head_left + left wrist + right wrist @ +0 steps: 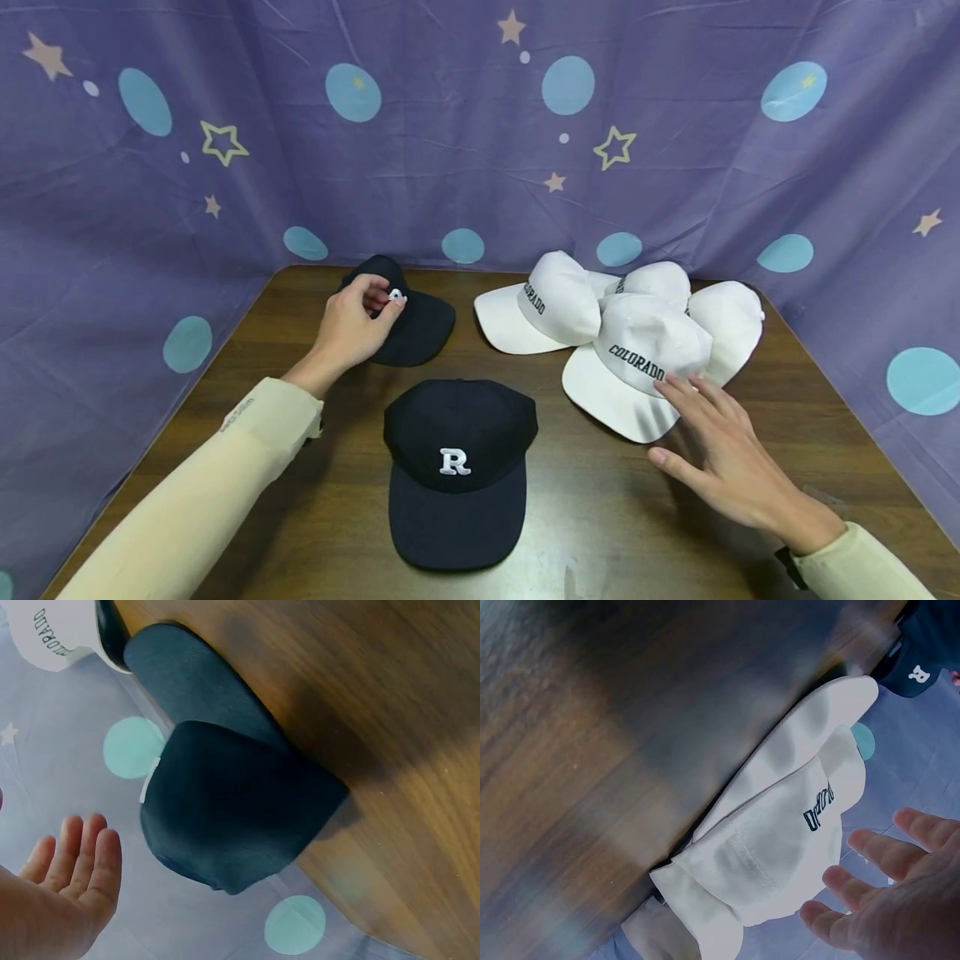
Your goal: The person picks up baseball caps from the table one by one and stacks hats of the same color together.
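Observation:
At the back left of the table a black cap (423,329) with a white letter lies with its brim toward the right. My left hand (352,325) hovers over it, fingers relaxed; the left wrist view shows a gap between that hand (71,892) and the cap (232,806). Another black cap (459,521), marked with a white R, lies at the centre front, brim toward me. My right hand (723,458) is spread beside the front white COLORADO cap (656,325), overlapping its edge in the head view. In the right wrist view, the fingers (889,855) hold nothing.
Several white caps bunch together at the back right, among them a COLORADO cap (558,304) leaning left and one (726,325) at the right end. Beneath everything is a brown wooden table (592,525). A purple curtain (450,167) with stars and dots hangs behind.

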The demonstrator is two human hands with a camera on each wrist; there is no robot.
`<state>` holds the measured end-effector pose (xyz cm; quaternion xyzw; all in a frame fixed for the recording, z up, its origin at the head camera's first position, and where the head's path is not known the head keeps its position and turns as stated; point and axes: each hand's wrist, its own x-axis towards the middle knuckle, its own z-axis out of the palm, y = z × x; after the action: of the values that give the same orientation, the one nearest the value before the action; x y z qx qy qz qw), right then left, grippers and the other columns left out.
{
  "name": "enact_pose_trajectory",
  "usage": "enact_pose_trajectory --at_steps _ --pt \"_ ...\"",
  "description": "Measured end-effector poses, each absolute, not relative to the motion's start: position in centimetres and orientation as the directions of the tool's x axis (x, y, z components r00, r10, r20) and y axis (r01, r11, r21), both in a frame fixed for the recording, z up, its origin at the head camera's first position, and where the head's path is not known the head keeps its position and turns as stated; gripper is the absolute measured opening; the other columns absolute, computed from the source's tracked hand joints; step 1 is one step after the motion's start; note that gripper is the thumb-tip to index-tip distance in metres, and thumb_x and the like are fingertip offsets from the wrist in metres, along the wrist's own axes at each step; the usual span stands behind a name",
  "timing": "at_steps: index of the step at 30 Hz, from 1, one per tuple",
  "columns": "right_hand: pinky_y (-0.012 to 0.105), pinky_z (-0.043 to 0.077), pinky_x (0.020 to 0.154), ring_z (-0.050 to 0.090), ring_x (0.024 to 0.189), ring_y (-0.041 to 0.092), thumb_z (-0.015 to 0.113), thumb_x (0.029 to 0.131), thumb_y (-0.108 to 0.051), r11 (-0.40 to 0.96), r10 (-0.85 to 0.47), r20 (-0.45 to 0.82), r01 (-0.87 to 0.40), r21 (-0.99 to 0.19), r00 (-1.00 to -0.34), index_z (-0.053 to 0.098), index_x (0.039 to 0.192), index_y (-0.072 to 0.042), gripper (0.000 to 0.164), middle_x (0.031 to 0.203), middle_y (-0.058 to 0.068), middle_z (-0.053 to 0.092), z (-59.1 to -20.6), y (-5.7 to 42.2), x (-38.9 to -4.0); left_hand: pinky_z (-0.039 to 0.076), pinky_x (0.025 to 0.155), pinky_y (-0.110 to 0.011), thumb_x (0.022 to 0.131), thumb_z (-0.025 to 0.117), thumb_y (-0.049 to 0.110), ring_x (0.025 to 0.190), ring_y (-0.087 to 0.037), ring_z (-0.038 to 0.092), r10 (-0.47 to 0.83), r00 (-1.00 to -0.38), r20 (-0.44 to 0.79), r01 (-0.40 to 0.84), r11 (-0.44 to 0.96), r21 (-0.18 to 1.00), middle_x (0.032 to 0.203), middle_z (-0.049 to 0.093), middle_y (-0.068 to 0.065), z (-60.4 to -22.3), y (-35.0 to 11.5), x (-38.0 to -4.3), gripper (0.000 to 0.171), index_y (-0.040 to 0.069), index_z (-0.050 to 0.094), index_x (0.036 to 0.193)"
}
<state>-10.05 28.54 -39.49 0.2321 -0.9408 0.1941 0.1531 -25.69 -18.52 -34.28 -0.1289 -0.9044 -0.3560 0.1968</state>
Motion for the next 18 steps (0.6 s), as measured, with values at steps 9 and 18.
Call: enact_pose_trajectory --at_steps 9,18 --pt "0.062 0.015 0.106 0.017 0.138 0.031 0.069 0.083 -0.043 0.817 -0.379 0.377 -0.497 -0.291 -0.845 0.03 0.149 -0.026 0.079 0.15 0.007 0.034 -39.5 28.5 -10.1 0.043 0.088 -0.045 0.089 0.062 0.031 0.101 -0.029 0.053 -0.004 -0.888 0.46 0.305 0.744 0.595 0.111 0.057 -0.016 -34.9 -19.6 -26.6 0.043 0.003 0.053 0.121" --pt "0.062 0.015 0.106 0.016 0.139 0.03 0.069 0.083 -0.043 0.819 -0.38 0.367 -0.494 -0.293 -0.849 0.029 0.149 -0.027 0.08 0.15 0.006 0.033 -39.6 28.5 -10.1 0.038 0.093 -0.05 0.088 0.063 0.035 0.111 -0.033 0.045 -0.089 -0.885 0.457 0.227 0.775 0.59 0.119 0.051 -0.019 -35.0 -20.7 -27.4 0.052 0.002 0.048 0.125"
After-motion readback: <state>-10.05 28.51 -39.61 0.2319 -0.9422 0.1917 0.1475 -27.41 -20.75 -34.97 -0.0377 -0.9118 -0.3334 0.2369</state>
